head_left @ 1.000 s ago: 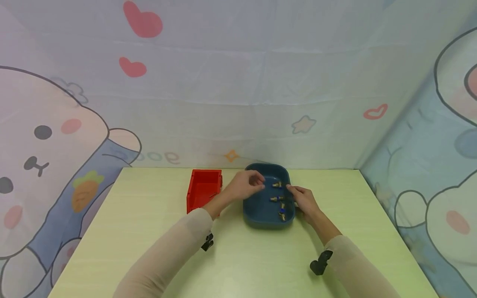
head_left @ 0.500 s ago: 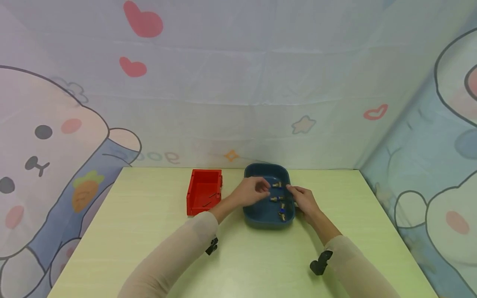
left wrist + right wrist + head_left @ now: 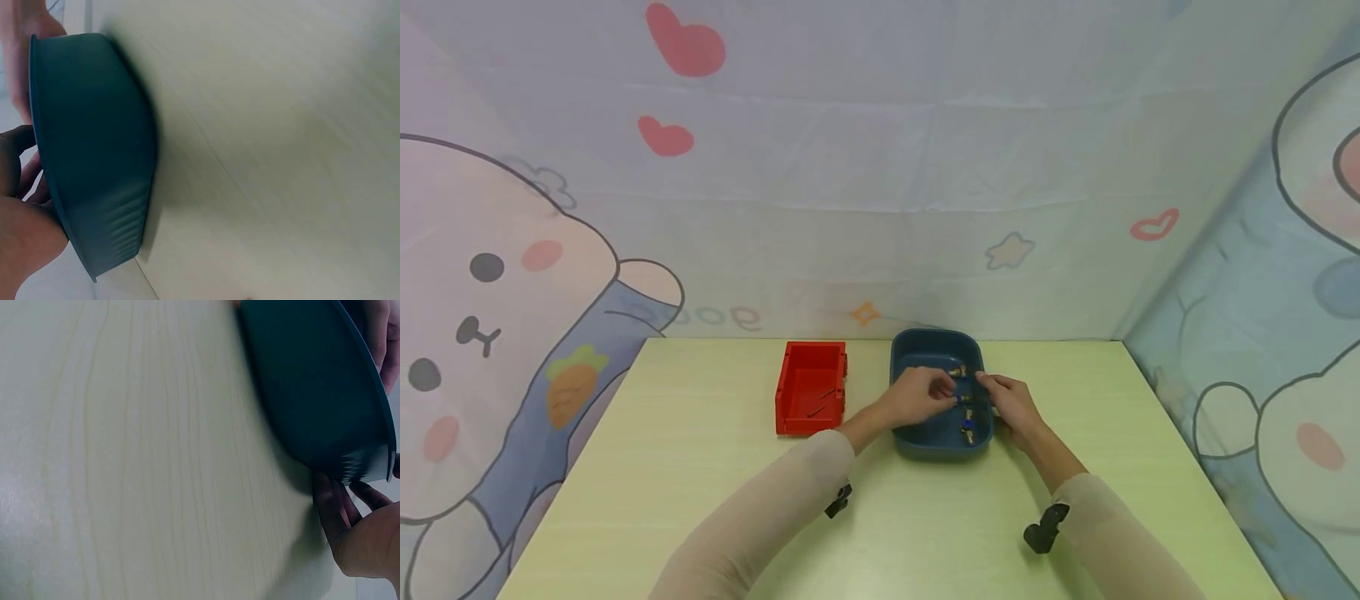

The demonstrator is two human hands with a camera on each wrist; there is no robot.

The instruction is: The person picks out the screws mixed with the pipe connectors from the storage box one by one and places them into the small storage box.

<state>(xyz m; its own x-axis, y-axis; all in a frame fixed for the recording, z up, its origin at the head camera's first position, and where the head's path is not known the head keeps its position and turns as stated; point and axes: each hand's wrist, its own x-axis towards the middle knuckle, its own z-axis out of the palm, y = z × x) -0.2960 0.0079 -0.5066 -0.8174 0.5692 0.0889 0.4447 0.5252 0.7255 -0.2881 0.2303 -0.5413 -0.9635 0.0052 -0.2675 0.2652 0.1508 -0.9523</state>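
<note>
A dark blue plastic basin [image 3: 936,452] stands on the table, with several small brass fittings with blue parts inside it, one fitting [image 3: 967,425] near its right wall. My left hand [image 3: 920,395] reaches over the basin's left side with bent fingers, thumb and fingertips right at another brass fitting [image 3: 967,399]. Whether they pinch it I cannot tell. My right hand [image 3: 1013,403] grips the basin's right rim, thumb on top; in the right wrist view its fingers [image 3: 329,503] lie under the ribbed end wall. The left wrist view shows mainly the basin's outer wall [image 3: 94,137].
A red open-front bin [image 3: 808,425] stands left of the basin, with two thin dark pins [image 3: 822,402] inside. A printed cloth [image 3: 880,208] hangs behind the table's far edge. Another brass fitting [image 3: 958,372] lies toward the back of the basin.
My left hand has moved right and slightly nearer, from above the basin's left side to the middle fitting, uncovering the red bin's pins. The right hand stays on the rim.
</note>
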